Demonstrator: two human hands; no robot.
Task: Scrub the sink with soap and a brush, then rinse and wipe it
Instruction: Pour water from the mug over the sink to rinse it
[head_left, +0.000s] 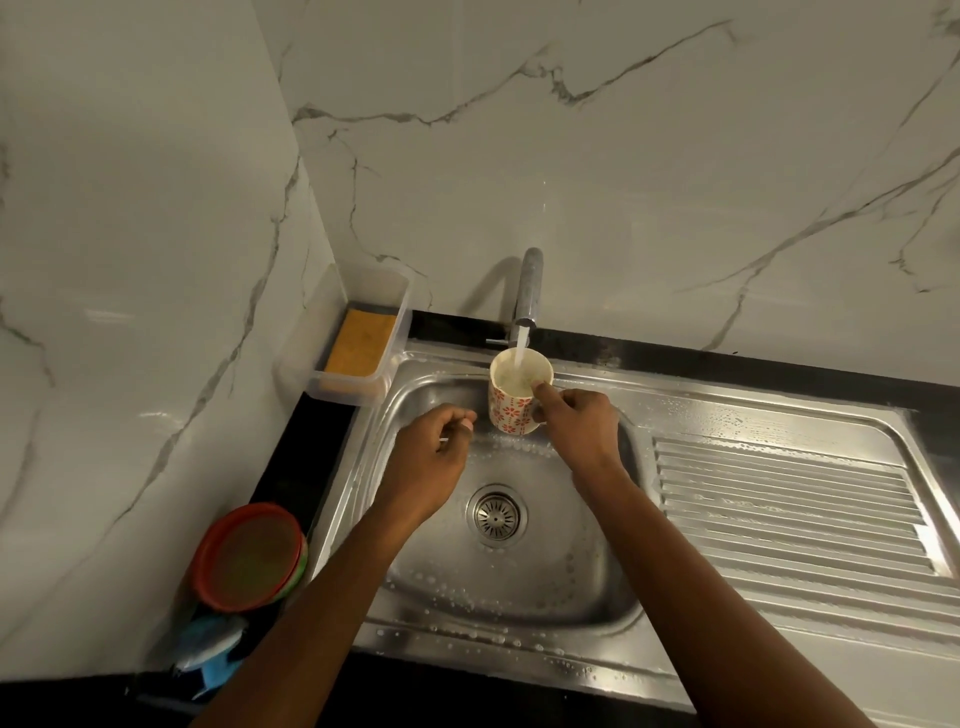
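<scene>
1. The right hand holds a white mug with a red flower pattern upright under the tap; the thumb hooks over the near rim and the fingers curl around the mug's right side.
2. A stream of water runs from the spout into the mug, which looks nearly full of cloudy liquid.
3. The left hand hovers just left of the mug, apart from it, with the fingers loosely curled; a small pale thing shows between thumb and fingertips, but I cannot tell whether it is pinched or what it is.
4. The stainless steel sink lies below both hands, its basin wet and dotted with droplets and small suds along the near and far edges.
5. The round drain strainer sits in the middle of the basin, between the 2 forearms.
6. The ribbed draining board stretches to the right of the basin, also beaded with water.
7. At the far left corner, a clear plastic tray holds an orange sponge.
8. On the dark counter at the near left stands a tub with a red lid, and nearer still lies something blue, too blurred to name.
</scene>
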